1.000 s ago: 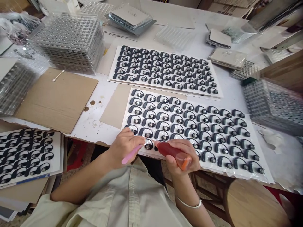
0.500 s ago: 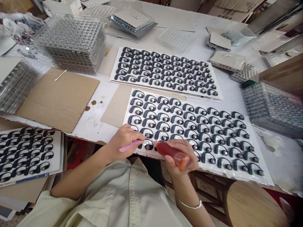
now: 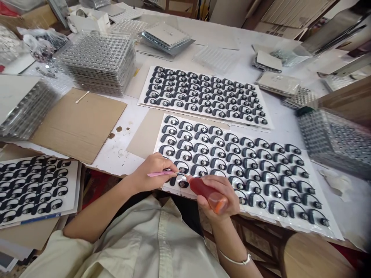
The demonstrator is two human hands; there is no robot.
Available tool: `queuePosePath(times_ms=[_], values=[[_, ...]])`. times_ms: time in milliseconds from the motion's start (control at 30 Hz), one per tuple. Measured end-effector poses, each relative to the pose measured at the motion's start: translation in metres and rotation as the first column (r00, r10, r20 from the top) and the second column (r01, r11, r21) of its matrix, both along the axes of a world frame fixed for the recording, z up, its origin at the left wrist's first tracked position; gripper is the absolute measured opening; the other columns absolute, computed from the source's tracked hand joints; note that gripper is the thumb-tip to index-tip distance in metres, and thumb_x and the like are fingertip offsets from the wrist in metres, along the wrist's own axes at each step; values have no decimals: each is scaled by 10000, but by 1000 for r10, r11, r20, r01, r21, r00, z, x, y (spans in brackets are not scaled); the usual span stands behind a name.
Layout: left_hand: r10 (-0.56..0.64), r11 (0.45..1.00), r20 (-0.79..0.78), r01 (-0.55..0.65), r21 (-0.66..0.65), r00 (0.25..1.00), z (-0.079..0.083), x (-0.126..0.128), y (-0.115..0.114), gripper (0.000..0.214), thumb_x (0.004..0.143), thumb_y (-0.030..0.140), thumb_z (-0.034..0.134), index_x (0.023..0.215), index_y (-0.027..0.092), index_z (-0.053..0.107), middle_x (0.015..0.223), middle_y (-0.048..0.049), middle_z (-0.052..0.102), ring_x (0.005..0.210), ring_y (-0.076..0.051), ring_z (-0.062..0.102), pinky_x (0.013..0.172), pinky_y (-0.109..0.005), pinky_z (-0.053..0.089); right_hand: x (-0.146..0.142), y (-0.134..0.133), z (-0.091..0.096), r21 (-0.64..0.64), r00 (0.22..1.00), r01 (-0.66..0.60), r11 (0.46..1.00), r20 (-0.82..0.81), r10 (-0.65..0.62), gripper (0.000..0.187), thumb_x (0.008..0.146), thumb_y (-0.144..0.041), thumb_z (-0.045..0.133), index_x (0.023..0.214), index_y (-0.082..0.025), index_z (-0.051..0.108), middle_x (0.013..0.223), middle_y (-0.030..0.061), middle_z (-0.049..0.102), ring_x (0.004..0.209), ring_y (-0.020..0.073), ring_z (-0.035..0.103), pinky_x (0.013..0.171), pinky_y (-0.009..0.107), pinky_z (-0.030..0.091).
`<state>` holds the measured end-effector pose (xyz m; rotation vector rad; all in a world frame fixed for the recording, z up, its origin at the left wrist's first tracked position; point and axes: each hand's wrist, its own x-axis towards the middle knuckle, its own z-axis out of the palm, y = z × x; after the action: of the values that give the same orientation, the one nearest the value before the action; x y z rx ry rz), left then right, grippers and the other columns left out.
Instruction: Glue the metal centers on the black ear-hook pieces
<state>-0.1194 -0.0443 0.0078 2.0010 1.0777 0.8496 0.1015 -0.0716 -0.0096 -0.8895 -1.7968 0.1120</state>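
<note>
My left hand (image 3: pixel 150 173) pinches pink tweezers (image 3: pixel 158 174), whose tip points right over the front-left corner of the nearer white sheet (image 3: pixel 334 232). Wrapped round a red squeeze bottle (image 3: pixel 200 187) is my right hand (image 3: pixel 228 193); the bottle's narrow end points left, close to the tweezer tip, and its orange end faces me. Rows of black curved pieces with shiny round parts cover the sheet. One such piece (image 3: pixel 183 183) lies just below the two tips. Whether the tips touch anything is too small to tell.
A second sheet (image 3: pixel 141 101) of the same pieces lies behind. At left are brown cardboard (image 3: pixel 78 127) with a cotton swab (image 3: pixel 82 97), stacked clear trays (image 3: pixel 95 61) and another filled sheet (image 3: pixel 71 204). More trays (image 3: pixel 342 131) stand at right; a wooden stool (image 3: pixel 313 256) is below.
The view has tilted up slightly, so the table sits lower in the picture. The tweezers lie more level, and the bottle's narrow end is a little closer to their tip. Both grips stay the same.
</note>
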Motion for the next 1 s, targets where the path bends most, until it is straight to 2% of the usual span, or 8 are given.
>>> queuePosePath(times_ms=[233,333,467,533,600,800,900,1000], values=[[-13,1000,-58,13,-10,998,4,-1,2,47,804,176,697,823,216,711,780,23,721,725,-146,623,673,-246,493,-2,-2,-2,30,1000,-28,999,15,28,305,796,-373,690,1019,-186,598,797,43,656,690,194,647,528,338,553],[-40,999,-80,41,9,996,7,-4,3,36,812,184,682,816,213,703,776,15,722,729,-153,631,693,-259,495,5,4,1,41,976,17,999,-220,-8,214,813,-358,669,969,-219,620,780,17,638,660,180,629,486,333,543],[-185,970,-93,197,140,978,20,-10,18,47,858,179,626,841,193,667,824,-3,731,670,-133,639,787,-308,486,31,32,28,-3,821,42,999,-570,-36,221,912,-385,518,804,-231,635,725,-6,574,554,118,577,375,248,465],[-267,920,-95,283,271,959,25,-9,30,62,887,176,586,864,177,643,884,-33,736,672,-132,654,791,-322,490,43,51,48,-156,751,-61,986,-658,-58,258,923,-424,485,813,-224,604,769,10,574,602,134,615,424,267,501],[-323,842,-99,333,424,941,25,-3,42,65,899,157,567,864,163,621,883,-49,739,678,-130,668,728,-297,506,48,69,63,-352,736,-188,917,-668,-105,368,933,-502,406,837,-194,582,765,36,572,590,133,622,398,241,462],[-216,524,-350,411,746,911,5,7,41,84,898,85,523,907,97,606,924,-131,730,578,-134,643,463,-251,426,27,98,58,-444,741,-352,824,-670,-45,305,803,-486,627,799,-196,531,706,9,626,519,132,613,327,204,423],[-108,477,-400,400,783,910,-1,6,32,84,882,80,534,888,87,617,968,-160,720,564,-138,626,427,-258,400,20,91,43,-480,794,-342,808,-607,-25,311,793,-491,644,842,-192,577,725,24,647,543,148,626,361,231,463],[-51,474,-410,383,792,911,-5,6,30,85,872,83,536,860,92,620,973,-162,717,524,-127,594,428,-262,406,17,80,38,-441,874,-229,868,-486,-17,304,752,-466,706,872,-201,622,767,28,651,618,160,636,452,268,516]])
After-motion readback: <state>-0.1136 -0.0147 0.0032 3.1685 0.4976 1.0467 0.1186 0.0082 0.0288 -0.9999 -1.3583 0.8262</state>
